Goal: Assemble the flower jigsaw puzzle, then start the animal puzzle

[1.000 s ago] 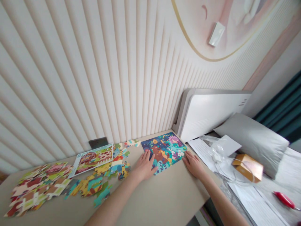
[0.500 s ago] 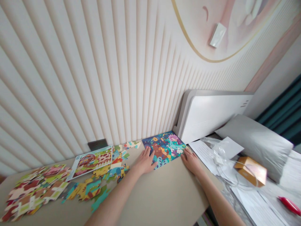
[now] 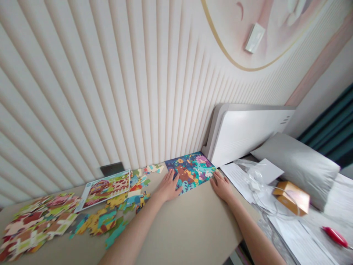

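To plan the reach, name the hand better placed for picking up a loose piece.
Likely the left hand: it rests at the blue picture's left side, nearer the loose pieces, while the right hand lies at its right corner.

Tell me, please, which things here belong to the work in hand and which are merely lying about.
Work in hand:
colourful animal picture, left hand and right hand at its edges
probably the loose puzzle pieces
probably the farm picture card

Apparently just lying about:
golden box
grey pillow
papers
red object
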{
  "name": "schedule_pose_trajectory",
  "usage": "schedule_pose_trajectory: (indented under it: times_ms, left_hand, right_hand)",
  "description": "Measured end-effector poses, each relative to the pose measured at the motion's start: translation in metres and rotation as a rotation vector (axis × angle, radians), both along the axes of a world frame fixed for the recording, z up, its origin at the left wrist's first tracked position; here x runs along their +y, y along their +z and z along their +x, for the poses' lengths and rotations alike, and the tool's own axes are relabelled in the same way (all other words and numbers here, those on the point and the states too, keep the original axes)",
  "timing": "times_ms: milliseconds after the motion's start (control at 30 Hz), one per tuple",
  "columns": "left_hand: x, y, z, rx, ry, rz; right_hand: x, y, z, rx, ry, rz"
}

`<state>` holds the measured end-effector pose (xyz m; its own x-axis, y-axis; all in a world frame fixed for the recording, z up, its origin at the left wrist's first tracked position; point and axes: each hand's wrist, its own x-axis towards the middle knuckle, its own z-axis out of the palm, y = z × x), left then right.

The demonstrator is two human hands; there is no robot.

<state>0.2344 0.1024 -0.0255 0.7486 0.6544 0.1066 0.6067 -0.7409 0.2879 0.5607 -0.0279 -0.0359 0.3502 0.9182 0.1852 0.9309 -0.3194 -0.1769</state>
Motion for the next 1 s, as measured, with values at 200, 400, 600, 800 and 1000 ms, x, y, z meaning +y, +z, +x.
schedule_pose_trajectory:
  times_ms: [200, 400, 600, 800, 1000]
  left_hand:
    - [-0.003, -0.01, 0.001, -0.06, 0.032, 0.069]
    - [-0.012, -0.008, -0.002, -0.217, 0.102, 0.178]
    - [-0.016, -0.005, -0.002, -0.225, 0.133, 0.187]
    - [-0.015, -0.005, 0.0, -0.21, 0.156, 0.188]
    - [-0.024, 0.002, -0.003, -0.214, 0.141, 0.214]
  right_hand:
    - [0.0, -0.003, -0.003, -0.009, -0.027, 0.023]
    - [0.008, -0.001, 0.004, 0.036, -0.296, 0.061]
    - [0.024, 0.012, 0.01, 0.138, -0.357, -0.06]
    - [0.024, 0.014, 0.012, 0.15, -0.334, -0.068]
    - [0.024, 0.014, 0.011, 0.151, -0.325, -0.066]
